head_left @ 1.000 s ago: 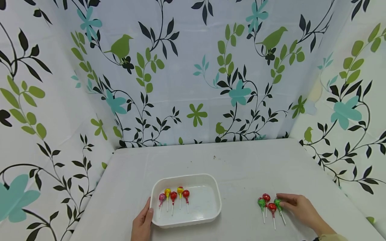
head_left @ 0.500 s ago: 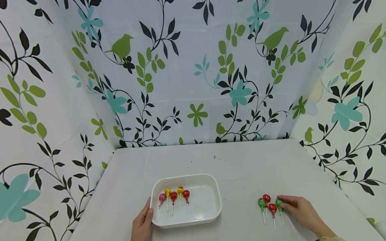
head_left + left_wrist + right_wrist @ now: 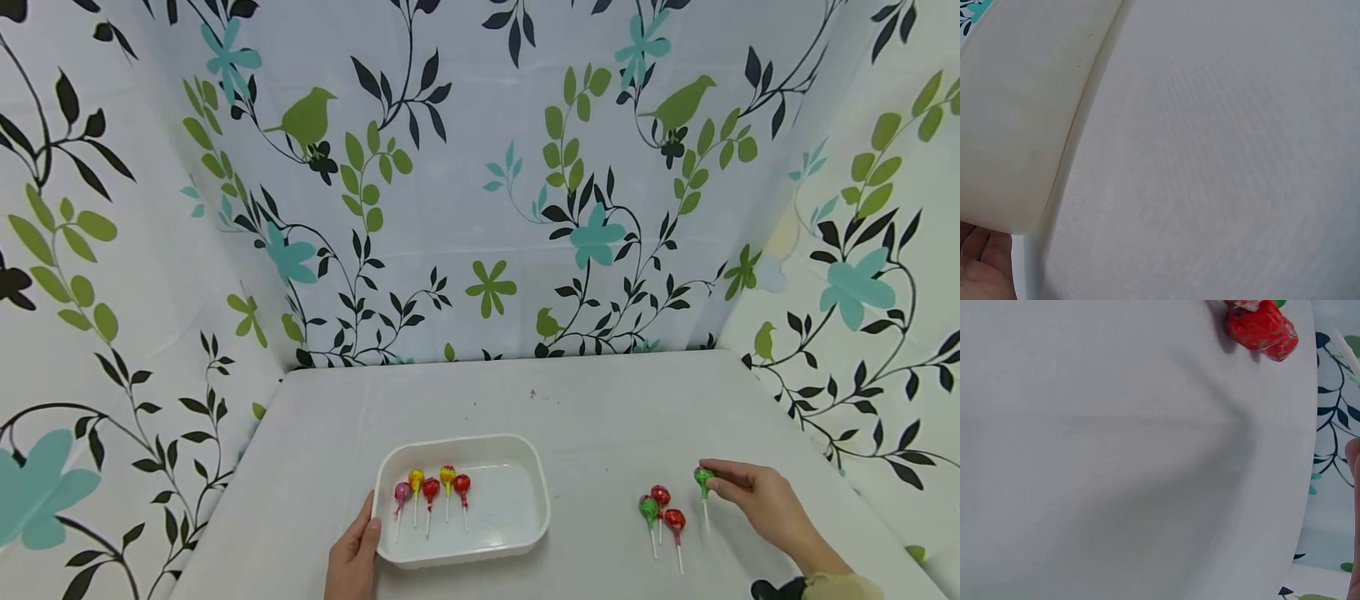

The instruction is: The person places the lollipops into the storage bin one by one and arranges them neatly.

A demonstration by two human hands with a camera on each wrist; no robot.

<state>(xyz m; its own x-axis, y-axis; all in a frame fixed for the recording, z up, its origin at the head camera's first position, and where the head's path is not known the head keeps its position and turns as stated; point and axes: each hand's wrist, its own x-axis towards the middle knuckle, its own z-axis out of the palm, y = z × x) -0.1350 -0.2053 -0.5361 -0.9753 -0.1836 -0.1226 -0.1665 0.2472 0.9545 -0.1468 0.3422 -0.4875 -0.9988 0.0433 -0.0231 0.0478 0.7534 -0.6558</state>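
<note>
In the head view, my left hand [image 3: 354, 550] grips the left edge of a white plastic tray [image 3: 517, 537], thumb at the rim. Several lollipops lie inside the tray: a pink one [image 3: 402, 492], two yellow and two red. My right hand [image 3: 765, 504] pinches a green lollipop [image 3: 702, 477] by its head, stick hanging down, over the table. Left of it lie another green lollipop [image 3: 648, 508] and two red ones [image 3: 675, 522]. The left wrist view has the tray's outer wall [image 3: 1029, 119] and part of my hand [image 3: 986, 265]. A red lollipop [image 3: 1264, 328] shows in the right wrist view.
A white-covered table [image 3: 600, 400] extends to a back wall of patterned cloth [image 3: 450, 208]. More of the same leaf-and-bird cloth [image 3: 825, 333] encloses both sides. Small dark specks [image 3: 533, 392] mark the table beyond the tray.
My right hand has lifted the green lollipop off the table and moved it up and to the right, away from the other lollipops. My left hand and the tray stay put.
</note>
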